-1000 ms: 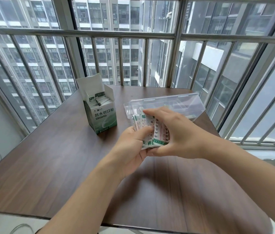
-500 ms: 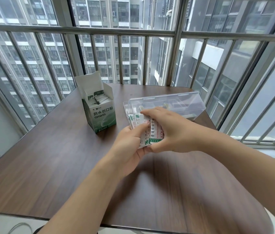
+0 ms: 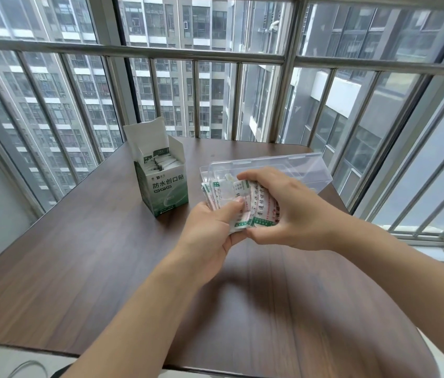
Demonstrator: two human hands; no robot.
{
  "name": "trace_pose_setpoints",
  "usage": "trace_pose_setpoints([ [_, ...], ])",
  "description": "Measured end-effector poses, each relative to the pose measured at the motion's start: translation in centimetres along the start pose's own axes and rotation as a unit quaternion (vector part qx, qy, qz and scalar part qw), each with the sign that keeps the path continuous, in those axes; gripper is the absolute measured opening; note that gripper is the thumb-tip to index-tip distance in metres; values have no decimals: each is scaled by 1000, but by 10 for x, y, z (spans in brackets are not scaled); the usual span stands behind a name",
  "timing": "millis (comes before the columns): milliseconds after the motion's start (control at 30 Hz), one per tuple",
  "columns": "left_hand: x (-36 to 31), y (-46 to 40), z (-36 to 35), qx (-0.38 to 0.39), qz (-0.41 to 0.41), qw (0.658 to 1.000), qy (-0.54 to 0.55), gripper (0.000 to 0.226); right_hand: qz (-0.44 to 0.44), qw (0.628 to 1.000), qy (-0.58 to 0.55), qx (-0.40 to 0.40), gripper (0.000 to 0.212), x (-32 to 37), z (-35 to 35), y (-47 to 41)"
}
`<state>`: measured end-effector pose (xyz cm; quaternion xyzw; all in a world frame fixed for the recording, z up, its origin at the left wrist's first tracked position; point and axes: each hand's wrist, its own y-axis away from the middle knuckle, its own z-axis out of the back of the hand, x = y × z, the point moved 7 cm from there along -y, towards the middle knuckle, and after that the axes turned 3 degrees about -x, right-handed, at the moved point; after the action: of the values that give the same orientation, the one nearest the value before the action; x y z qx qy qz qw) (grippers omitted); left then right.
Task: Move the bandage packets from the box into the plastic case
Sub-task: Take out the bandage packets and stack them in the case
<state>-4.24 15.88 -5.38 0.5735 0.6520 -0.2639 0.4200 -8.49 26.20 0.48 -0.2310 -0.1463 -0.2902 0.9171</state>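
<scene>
Above the dark wooden table [image 3: 79, 255]: both hands share one bundle.
Left hand [image 3: 210, 230]: grasps white-and-green paper bandage packets [image 3: 245, 205].
Right hand [image 3: 291, 211]: grips them too.
Clear plastic case [image 3: 297, 167]: behind.
Green-and-white cardboard box [image 3: 165, 184]: open, upright.

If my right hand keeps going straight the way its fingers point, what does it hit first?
The right hand points leftward while gripping the packets, which the left hand also holds. Past them, the first thing is probably the green box, though depth is unclear. The clear case lies behind the hand, off that line.

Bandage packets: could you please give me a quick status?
Left hand and right hand both grip bandage packets. Held before plastic case. Box open. Nothing blocking.
</scene>
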Motion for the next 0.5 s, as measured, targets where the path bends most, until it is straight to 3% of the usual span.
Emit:
trace_pose_setpoints([
  [133,-3,-2,5,-54,-42,996,-51,15,-3,998,37,44,101,-2,-6,-1],
  [233,-6,-5,9,-86,-62,990,-95,15,17,998,57,31,103,4,0,-2],
  [333,-4,-6,3,-56,-40,990,-123,15,40,995,80,44,98,9,-5,-7],
  [500,-4,-1,-6,18,-17,993,-116,15,34,994,69,77,69,3,-16,-11],
])
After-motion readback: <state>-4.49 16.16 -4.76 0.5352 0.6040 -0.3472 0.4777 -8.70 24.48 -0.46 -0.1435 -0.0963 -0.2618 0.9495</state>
